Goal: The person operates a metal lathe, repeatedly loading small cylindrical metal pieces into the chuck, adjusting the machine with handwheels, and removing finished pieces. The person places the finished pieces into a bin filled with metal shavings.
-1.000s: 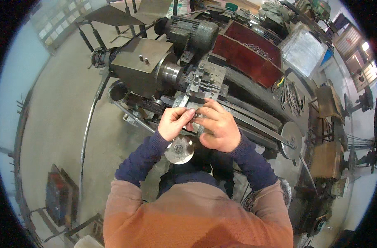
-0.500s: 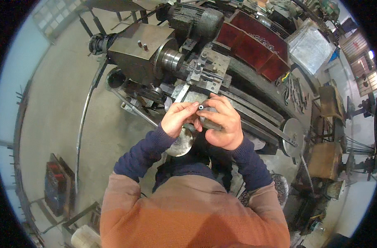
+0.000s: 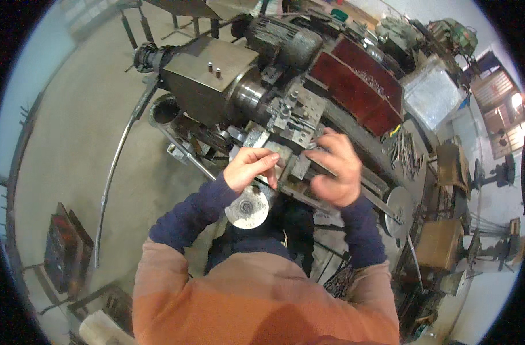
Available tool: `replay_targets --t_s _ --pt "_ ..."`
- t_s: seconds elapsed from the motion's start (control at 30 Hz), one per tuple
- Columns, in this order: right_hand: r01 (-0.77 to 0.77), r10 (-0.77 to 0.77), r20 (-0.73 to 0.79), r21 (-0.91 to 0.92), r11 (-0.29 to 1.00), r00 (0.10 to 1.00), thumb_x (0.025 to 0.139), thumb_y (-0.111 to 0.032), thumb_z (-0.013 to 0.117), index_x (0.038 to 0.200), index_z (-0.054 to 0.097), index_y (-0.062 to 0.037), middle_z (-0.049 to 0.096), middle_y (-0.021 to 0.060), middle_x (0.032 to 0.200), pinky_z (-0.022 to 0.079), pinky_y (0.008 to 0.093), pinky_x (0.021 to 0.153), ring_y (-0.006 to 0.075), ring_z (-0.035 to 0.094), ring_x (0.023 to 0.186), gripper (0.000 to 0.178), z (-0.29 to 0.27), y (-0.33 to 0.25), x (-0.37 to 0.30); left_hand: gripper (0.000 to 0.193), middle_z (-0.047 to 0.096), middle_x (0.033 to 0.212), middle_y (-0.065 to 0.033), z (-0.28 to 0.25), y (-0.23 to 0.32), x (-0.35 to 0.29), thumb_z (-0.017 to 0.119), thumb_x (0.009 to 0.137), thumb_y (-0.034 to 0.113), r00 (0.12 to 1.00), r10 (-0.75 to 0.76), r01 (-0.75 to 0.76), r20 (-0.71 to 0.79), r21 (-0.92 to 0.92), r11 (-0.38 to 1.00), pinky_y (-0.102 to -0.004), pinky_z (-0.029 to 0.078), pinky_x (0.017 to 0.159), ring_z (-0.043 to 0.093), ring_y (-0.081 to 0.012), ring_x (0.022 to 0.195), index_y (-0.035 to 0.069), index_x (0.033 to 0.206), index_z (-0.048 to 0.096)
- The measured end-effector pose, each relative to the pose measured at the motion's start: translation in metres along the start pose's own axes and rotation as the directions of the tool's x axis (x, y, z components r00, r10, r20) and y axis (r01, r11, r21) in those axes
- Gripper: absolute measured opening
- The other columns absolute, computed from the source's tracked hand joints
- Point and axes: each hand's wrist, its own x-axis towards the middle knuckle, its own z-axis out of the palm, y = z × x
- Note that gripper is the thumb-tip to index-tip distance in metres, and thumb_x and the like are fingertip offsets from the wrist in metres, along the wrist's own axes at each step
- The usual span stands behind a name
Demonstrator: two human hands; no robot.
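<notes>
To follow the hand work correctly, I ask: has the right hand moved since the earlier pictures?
Yes: the right hand has moved rightward, farther from the lathe headstock.

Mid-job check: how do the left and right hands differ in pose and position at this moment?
Fingers: the left hand has its thumb laid close against its fingers, while the right hand is open, thumb and fingers apart.
Contents: the right hand shows nothing in its grasp; whether the left hand hides something small, I cannot tell.
Place: the left hand is nearer the round metal disc than the right hand.
Shared: both are bare, below dark blue cuffs.
</notes>
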Motion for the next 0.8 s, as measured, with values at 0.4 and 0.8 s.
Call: replay_targets --t_s 0.4,0.8 --pt "-0.184 0.089 -0.229 -0.436 0.881 0.969 0.057 -0.012 0.059 0.113 0.058 -0.0092 0.045 0.0223 0.126 0.039 0.0398 0.095 0.0368 0.047 0.112 0.056 -0.054 0.081 0.011 0.023 0.064 0.073 -0.0145 -0.104 0.09 0.011 0.059 0.078 0.018 0.737 0.641 -0.066 -0.212 0.923 0.38 -0.0316 0.048 0.059 0.063 -0.0228 0.061 0.0 0.092 0.063" --pt "-0.416 0.397 -0.125 -0.224 0.881 0.909 0.054 -0.013 0.062 0.101 0.062 -0.0061 0.052 0.0205 0.118 0.04 0.0389 0.092 0.0362 0.05 0.106 0.048 -0.042 0.059 -0.089 0.026 0.063 0.075 -0.0144 -0.121 0.081 0.063 0.061 0.077 0.03 0.631 0.761 0.189 -0.152 0.981 0.039 -0.0422 0.048 0.064 0.061 -0.0339 0.073 0.008 0.09 0.062"
